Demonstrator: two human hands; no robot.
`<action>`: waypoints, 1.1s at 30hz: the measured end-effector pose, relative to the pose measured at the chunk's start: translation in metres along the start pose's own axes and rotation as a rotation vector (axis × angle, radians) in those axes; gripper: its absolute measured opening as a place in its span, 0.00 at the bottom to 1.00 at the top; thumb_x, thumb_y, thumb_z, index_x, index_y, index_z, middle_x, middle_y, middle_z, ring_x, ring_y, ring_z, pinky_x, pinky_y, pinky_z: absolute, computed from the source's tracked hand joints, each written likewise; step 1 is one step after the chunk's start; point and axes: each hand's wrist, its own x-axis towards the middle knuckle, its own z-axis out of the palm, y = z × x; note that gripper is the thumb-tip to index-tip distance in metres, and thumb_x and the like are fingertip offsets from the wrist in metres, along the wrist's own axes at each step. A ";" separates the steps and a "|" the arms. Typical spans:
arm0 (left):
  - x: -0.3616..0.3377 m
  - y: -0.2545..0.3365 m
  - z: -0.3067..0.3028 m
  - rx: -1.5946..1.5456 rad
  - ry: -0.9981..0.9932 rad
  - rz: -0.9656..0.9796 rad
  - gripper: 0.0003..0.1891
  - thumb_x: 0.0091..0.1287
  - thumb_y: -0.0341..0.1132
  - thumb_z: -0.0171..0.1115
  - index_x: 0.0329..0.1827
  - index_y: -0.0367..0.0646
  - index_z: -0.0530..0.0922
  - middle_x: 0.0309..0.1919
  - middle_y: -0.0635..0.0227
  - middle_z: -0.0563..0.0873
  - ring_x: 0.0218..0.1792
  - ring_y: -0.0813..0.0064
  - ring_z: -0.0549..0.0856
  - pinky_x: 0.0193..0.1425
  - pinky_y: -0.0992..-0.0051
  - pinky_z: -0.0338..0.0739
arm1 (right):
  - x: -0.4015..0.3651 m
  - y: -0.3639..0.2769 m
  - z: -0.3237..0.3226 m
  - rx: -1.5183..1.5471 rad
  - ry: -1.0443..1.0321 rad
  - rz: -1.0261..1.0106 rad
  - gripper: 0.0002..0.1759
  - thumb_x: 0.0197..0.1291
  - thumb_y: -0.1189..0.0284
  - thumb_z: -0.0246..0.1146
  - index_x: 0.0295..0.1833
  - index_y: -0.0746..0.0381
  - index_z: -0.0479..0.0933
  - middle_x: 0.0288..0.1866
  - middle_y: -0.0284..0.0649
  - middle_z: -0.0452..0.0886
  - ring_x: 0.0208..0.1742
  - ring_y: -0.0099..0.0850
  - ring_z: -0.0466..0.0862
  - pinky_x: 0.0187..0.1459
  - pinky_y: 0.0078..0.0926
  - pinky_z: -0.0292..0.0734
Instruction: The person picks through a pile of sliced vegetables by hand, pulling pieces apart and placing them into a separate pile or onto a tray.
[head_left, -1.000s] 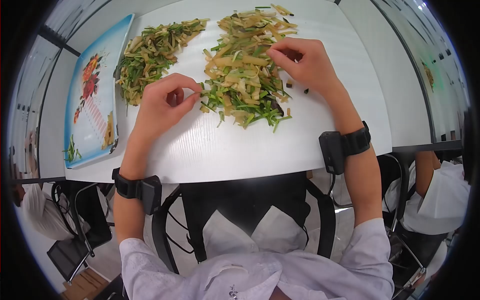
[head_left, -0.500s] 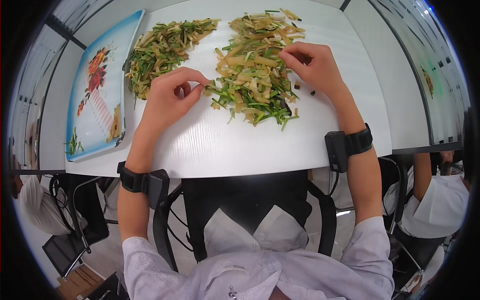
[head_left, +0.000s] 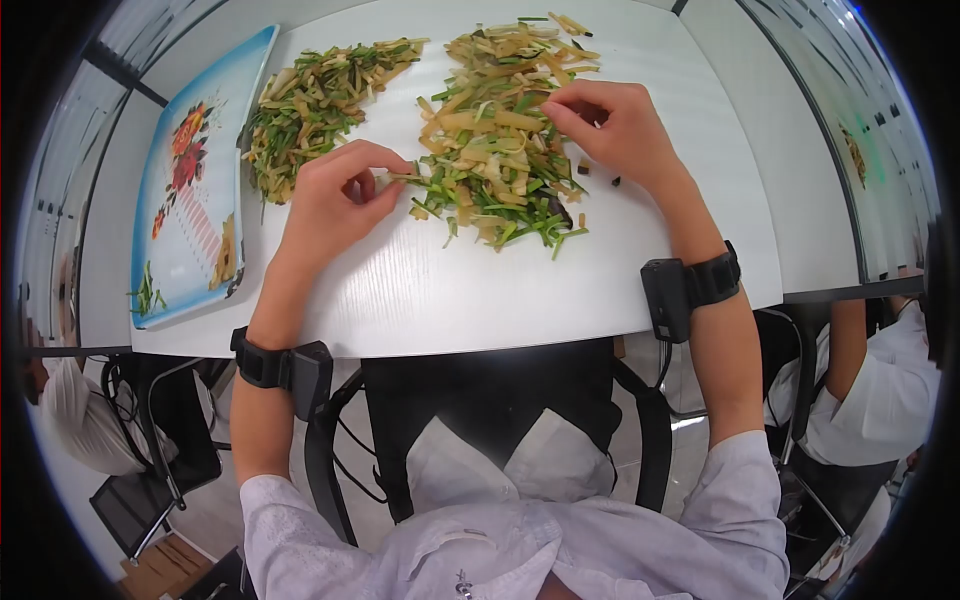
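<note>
Picking through shredded vegetables looks to be the step in hand: both hands work at the edges of the larger pile (head_left: pixel 500 130), a tangle of pale and green strips lying in the middle of the white table (head_left: pixel 480 290). The left hand (head_left: pixel 335 205) is closed to a pinch, thumb and forefinger meeting at the pile's near left edge on what appears to be a thin green strip (head_left: pixel 408 178), the other fingers curled under. The right hand (head_left: pixel 615 130) rests on the pile's right side with its fingertips drawn together among the pale strips; whether a piece sits between them I cannot tell. A second pile (head_left: pixel 310 100) lies apart to the left, just beside a blue flowered tray (head_left: pixel 190 240) that carries a few scraps. By my judgement the next move calls for a light, clean lift, so the pinched strip comes free without dragging its neighbours along.
</note>
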 end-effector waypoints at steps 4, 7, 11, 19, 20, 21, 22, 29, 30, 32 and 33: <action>0.001 0.001 -0.001 0.023 0.034 -0.023 0.08 0.56 0.21 0.69 0.37 0.42 0.84 0.31 0.78 0.85 0.24 0.89 0.75 0.27 0.83 0.68 | -0.001 0.000 0.000 -0.007 0.003 -0.022 0.07 0.64 0.71 0.68 0.39 0.65 0.84 0.24 0.29 0.82 0.24 0.14 0.75 0.27 0.14 0.70; 0.001 -0.004 -0.003 0.002 0.084 -0.021 0.08 0.56 0.21 0.68 0.36 0.42 0.84 0.31 0.78 0.85 0.24 0.89 0.75 0.27 0.84 0.69 | -0.001 -0.001 0.001 -0.004 0.015 -0.029 0.07 0.64 0.71 0.68 0.39 0.65 0.84 0.24 0.29 0.82 0.24 0.13 0.75 0.27 0.14 0.69; 0.001 0.000 -0.005 0.008 0.031 -0.028 0.08 0.56 0.20 0.68 0.36 0.42 0.84 0.34 0.78 0.85 0.25 0.90 0.75 0.27 0.84 0.68 | -0.001 -0.002 0.000 -0.031 0.002 -0.030 0.07 0.63 0.71 0.68 0.39 0.65 0.84 0.24 0.29 0.82 0.23 0.14 0.76 0.27 0.15 0.70; 0.000 0.000 0.002 -0.042 -0.044 0.016 0.11 0.54 0.20 0.71 0.38 0.44 0.86 0.37 0.74 0.87 0.20 0.87 0.72 0.25 0.83 0.68 | -0.001 0.000 0.000 -0.030 -0.001 -0.006 0.07 0.64 0.71 0.67 0.39 0.65 0.84 0.24 0.30 0.82 0.23 0.14 0.75 0.27 0.15 0.69; 0.000 0.000 0.001 -0.031 -0.047 0.027 0.11 0.55 0.19 0.70 0.38 0.43 0.85 0.37 0.75 0.87 0.21 0.88 0.73 0.25 0.84 0.67 | -0.001 0.000 0.000 -0.045 0.005 -0.020 0.07 0.64 0.71 0.67 0.39 0.65 0.84 0.24 0.30 0.82 0.23 0.14 0.75 0.27 0.15 0.69; 0.000 0.000 0.001 -0.021 -0.051 0.034 0.10 0.55 0.18 0.69 0.37 0.42 0.84 0.38 0.76 0.87 0.23 0.89 0.73 0.26 0.85 0.66 | -0.001 -0.001 0.000 -0.056 0.009 -0.032 0.07 0.64 0.71 0.67 0.39 0.65 0.84 0.23 0.30 0.82 0.23 0.14 0.74 0.27 0.15 0.69; -0.001 0.000 0.000 -0.020 -0.049 0.033 0.10 0.55 0.18 0.69 0.37 0.42 0.84 0.38 0.76 0.87 0.23 0.89 0.73 0.26 0.85 0.66 | -0.001 -0.001 0.001 -0.056 0.008 -0.033 0.07 0.64 0.71 0.67 0.39 0.65 0.84 0.23 0.30 0.82 0.23 0.14 0.74 0.27 0.15 0.69; 0.000 0.000 0.000 -0.008 -0.004 0.038 0.09 0.56 0.18 0.68 0.36 0.41 0.84 0.36 0.75 0.87 0.23 0.88 0.74 0.25 0.84 0.67 | -0.001 0.001 0.001 -0.056 -0.004 -0.030 0.07 0.64 0.71 0.67 0.39 0.65 0.84 0.23 0.29 0.82 0.23 0.14 0.75 0.26 0.15 0.68; 0.000 0.001 0.000 -0.012 0.006 0.033 0.08 0.56 0.18 0.68 0.36 0.41 0.84 0.36 0.75 0.87 0.23 0.88 0.74 0.25 0.84 0.67 | -0.001 0.002 0.001 -0.052 -0.004 -0.027 0.07 0.64 0.71 0.67 0.39 0.65 0.84 0.23 0.30 0.82 0.23 0.14 0.76 0.26 0.14 0.69; 0.000 0.001 -0.001 -0.014 0.015 0.033 0.08 0.56 0.18 0.68 0.35 0.41 0.83 0.35 0.76 0.87 0.22 0.88 0.74 0.24 0.84 0.66 | -0.002 0.000 0.000 -0.053 -0.014 -0.015 0.07 0.64 0.71 0.67 0.39 0.65 0.84 0.24 0.30 0.83 0.23 0.14 0.77 0.27 0.14 0.70; 0.000 0.001 0.000 -0.015 0.020 0.036 0.08 0.56 0.18 0.68 0.35 0.41 0.83 0.35 0.76 0.87 0.22 0.88 0.74 0.24 0.84 0.65 | -0.001 0.001 0.000 -0.054 -0.012 -0.023 0.07 0.64 0.71 0.67 0.39 0.65 0.84 0.24 0.30 0.83 0.23 0.14 0.77 0.27 0.15 0.70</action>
